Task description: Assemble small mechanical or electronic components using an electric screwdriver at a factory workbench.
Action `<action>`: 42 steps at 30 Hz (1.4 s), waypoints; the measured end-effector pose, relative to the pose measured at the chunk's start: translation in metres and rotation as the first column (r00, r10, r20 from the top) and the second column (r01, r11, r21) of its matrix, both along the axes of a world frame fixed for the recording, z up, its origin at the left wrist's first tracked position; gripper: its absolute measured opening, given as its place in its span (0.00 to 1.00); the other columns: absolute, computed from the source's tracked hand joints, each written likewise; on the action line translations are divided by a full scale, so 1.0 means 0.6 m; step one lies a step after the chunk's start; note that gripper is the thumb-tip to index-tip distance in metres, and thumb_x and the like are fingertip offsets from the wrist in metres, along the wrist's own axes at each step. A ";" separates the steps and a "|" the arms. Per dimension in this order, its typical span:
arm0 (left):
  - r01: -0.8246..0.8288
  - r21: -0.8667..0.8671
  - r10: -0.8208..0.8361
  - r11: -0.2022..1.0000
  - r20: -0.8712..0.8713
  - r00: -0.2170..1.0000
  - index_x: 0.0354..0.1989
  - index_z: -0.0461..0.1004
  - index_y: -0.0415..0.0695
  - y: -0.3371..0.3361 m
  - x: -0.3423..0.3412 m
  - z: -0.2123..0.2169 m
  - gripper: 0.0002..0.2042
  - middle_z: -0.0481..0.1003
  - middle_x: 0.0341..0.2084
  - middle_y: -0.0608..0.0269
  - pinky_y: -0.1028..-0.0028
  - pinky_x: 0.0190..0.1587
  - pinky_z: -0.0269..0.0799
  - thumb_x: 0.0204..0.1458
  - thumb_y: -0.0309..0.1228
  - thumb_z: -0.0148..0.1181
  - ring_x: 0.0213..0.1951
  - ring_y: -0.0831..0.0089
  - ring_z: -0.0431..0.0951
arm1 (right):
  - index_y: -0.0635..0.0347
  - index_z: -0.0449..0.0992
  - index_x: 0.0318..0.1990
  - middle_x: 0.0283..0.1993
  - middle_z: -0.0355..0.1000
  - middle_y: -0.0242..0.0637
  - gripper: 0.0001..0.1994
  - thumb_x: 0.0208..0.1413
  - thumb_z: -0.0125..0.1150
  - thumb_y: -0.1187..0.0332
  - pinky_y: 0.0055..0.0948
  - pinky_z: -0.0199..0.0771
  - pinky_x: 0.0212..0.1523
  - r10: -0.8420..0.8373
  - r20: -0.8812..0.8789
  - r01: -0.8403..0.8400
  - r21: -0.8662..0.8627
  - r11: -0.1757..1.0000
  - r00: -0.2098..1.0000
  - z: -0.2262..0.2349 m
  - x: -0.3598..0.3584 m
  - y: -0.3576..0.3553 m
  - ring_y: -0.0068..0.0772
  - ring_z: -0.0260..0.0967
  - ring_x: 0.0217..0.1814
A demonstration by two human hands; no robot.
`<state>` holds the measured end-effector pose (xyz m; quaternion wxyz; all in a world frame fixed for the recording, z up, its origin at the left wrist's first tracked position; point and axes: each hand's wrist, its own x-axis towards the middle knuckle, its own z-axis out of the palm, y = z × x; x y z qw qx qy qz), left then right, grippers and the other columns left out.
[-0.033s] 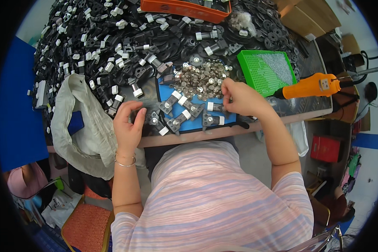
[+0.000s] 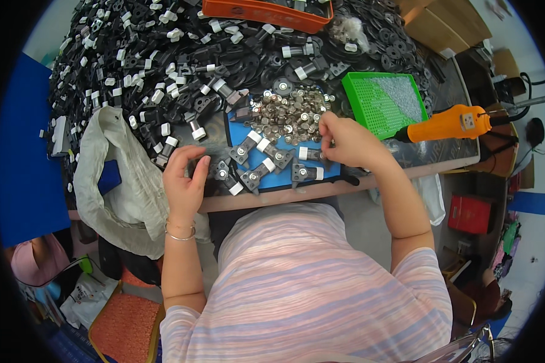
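Note:
My right hand is at the right edge of a heap of small silver metal caps. Its fingers are pinched together, and whatever they hold is hidden. Below the heap, on a blue mat, lie several black brackets with white ends and round metal centres, one bracket being close under the right hand. My left hand hovers at the table's near edge, thumb and bent fingers apart, nothing between them. The closest part to it is a black bracket just to its right.
A huge pile of black parts with white ends covers the left and back. An orange tray rests on it. At right are a green tray of small silvery pieces and an orange electric screwdriver. Pale cloth hangs at left.

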<state>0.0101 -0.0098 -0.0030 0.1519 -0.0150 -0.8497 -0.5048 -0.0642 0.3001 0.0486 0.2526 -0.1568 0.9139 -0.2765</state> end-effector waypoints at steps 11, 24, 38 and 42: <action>-0.021 -0.017 0.021 1.000 -0.002 1.000 0.33 0.74 0.37 0.004 0.003 0.012 0.06 0.75 0.32 0.58 0.75 0.41 0.69 0.45 0.21 0.61 0.36 0.67 0.75 | 0.60 0.63 0.35 0.28 0.72 0.38 0.16 0.39 0.62 0.78 0.36 0.68 0.35 -0.034 -0.076 0.029 -0.059 0.998 0.997 0.005 0.000 -0.006 0.43 0.71 0.34; -0.024 -0.034 0.023 0.999 -0.029 0.999 0.33 0.74 0.36 -0.006 0.020 0.022 0.06 0.74 0.33 0.57 0.73 0.42 0.69 0.45 0.21 0.61 0.36 0.65 0.75 | 0.58 0.75 0.35 0.39 0.68 0.38 0.09 0.45 0.54 0.76 0.37 0.74 0.38 0.209 -0.667 0.004 0.302 0.953 0.715 -0.040 -0.126 -0.096 0.41 0.71 0.42; 0.198 0.044 -0.197 0.979 -0.031 0.980 0.33 0.75 0.38 0.066 -0.005 0.047 0.08 0.75 0.32 0.57 0.74 0.37 0.71 0.43 0.22 0.64 0.33 0.66 0.76 | 0.56 0.77 0.36 0.30 0.75 0.34 0.12 0.40 0.69 0.74 0.27 0.69 0.28 -0.255 -0.668 -0.128 -0.468 0.875 0.699 -0.027 -0.025 -0.035 0.31 0.70 0.27; 0.331 0.168 -0.325 0.929 -0.063 0.944 0.41 0.73 0.38 0.136 -0.019 0.065 0.18 0.73 0.38 0.57 0.73 0.38 0.71 0.39 0.25 0.69 0.37 0.68 0.74 | 0.51 0.75 0.25 0.32 0.75 0.24 0.06 0.35 0.62 0.72 0.27 0.69 0.29 -0.006 -0.950 -0.442 -0.150 0.884 0.311 -0.027 0.027 -0.014 0.26 0.70 0.32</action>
